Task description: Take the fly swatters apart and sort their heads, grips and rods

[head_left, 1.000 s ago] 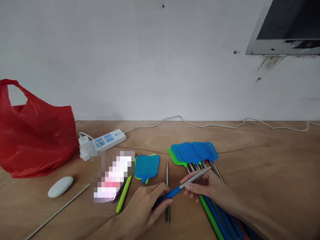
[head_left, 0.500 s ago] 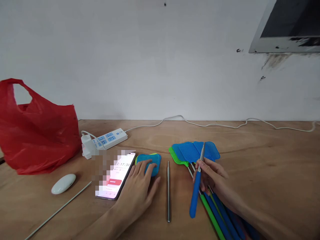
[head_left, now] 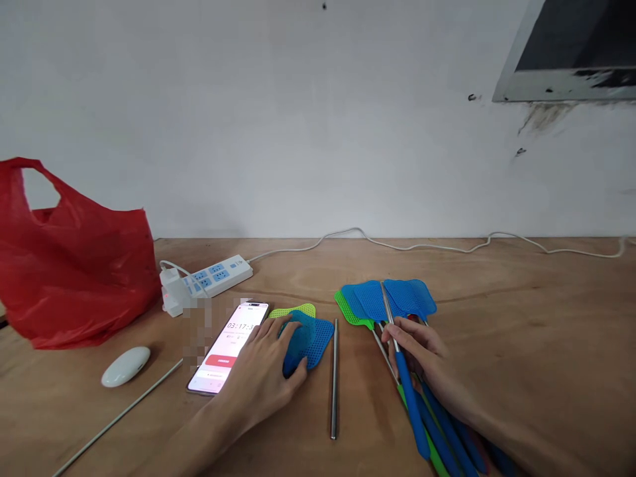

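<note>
My left hand (head_left: 268, 368) is closed lightly on a blue mesh fly swatter head (head_left: 322, 341), fingers over its top and thumb at its near edge. Another blue head lies partly under the fingers, and a yellow-green head (head_left: 293, 310) shows behind. My right hand (head_left: 420, 351) grips a telescopic fly swatter handle (head_left: 411, 404) with a silver rod and blue grip, tilted above other swatters. Beneath it lie several assembled fly swatters with blue heads (head_left: 370, 300) and one green head (head_left: 352, 313). Between my hands a bare metal rod (head_left: 334, 381) rests on the table.
A lit phone (head_left: 223, 358) lies beside my left hand. Farther left are a white oval object (head_left: 126, 366), a cable (head_left: 119, 419) and a red plastic bag (head_left: 79, 278). A power strip (head_left: 218, 275) with a charger stands near the wall; its cord runs along the table's back.
The blue heads under my left hand have slid and turned to the right, uncovering more of the yellow-green one. The handle in my right hand has swung, its blue grip now lower and farther right.
</note>
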Tool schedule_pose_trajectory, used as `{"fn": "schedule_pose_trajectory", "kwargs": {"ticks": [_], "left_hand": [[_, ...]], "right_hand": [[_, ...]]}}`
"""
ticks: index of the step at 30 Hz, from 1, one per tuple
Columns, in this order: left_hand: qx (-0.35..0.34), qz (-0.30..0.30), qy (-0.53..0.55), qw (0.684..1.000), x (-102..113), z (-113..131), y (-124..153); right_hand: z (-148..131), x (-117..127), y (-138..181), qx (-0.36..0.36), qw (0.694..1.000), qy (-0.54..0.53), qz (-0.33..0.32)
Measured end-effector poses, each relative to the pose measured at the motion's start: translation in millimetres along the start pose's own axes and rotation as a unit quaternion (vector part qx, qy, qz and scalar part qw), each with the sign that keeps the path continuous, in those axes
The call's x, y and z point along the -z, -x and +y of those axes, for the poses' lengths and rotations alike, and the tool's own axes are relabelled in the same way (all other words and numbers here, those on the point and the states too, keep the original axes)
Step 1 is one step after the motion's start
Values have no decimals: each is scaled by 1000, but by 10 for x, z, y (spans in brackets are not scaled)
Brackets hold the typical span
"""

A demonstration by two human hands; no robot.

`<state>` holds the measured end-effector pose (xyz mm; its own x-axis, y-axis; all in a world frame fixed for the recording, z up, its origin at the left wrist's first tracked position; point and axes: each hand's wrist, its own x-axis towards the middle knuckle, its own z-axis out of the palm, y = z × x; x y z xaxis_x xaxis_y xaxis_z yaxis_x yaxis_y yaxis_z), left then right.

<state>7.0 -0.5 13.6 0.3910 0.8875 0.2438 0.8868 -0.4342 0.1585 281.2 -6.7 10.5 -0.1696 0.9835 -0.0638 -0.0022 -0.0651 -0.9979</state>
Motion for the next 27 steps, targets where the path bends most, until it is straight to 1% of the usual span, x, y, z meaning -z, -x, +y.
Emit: {"fn": "schedule_pose_trajectory", "kwargs": {"ticks": [3, 8, 13, 19, 22, 24, 27], "left_hand": [[15, -10, 0, 1000, -2, -8, -5], [18, 3, -10, 1000, -43, 27, -33], [35, -3, -19, 999, -47, 83, -66], [30, -2, -9, 1000, -33, 87, -75], [24, 12, 19, 999, -28, 81, -73], [21, 43, 55, 997, -10, 81, -58], [42, 95, 166, 981, 36, 81, -19]], "right_hand": [[-31, -18, 17, 0, 1000, 21, -4], [-42, -30, 31, -7, 999, 42, -2], [-48, -38, 30, -7, 999, 47, 2], [-73, -38, 35, -7, 999, 38, 5], [-69, -31, 31, 0, 999, 31, 5], [-62, -30, 33, 3, 1000, 28, 2], [-51, -32, 39, 9, 1000, 21, 1]]}}
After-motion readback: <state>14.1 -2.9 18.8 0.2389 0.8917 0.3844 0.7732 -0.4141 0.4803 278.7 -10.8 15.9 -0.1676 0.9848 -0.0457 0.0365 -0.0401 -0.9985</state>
